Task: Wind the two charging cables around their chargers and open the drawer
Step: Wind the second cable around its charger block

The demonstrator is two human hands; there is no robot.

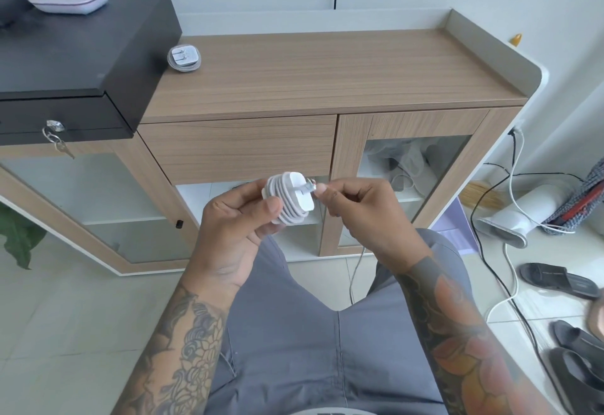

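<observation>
Head view: left hand (240, 218) has its grip curled round the white square charger (291, 200) with cable coils, held in front of the closed wood-grain drawer (238, 148), right hand (356, 202) pinching the connector end (310, 188); keep tension, tuck that tip under the last coil.

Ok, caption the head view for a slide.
Left hand holds a wound charger, right hand pinches its cable end; another wound charger sits on the cabinet.
</observation>
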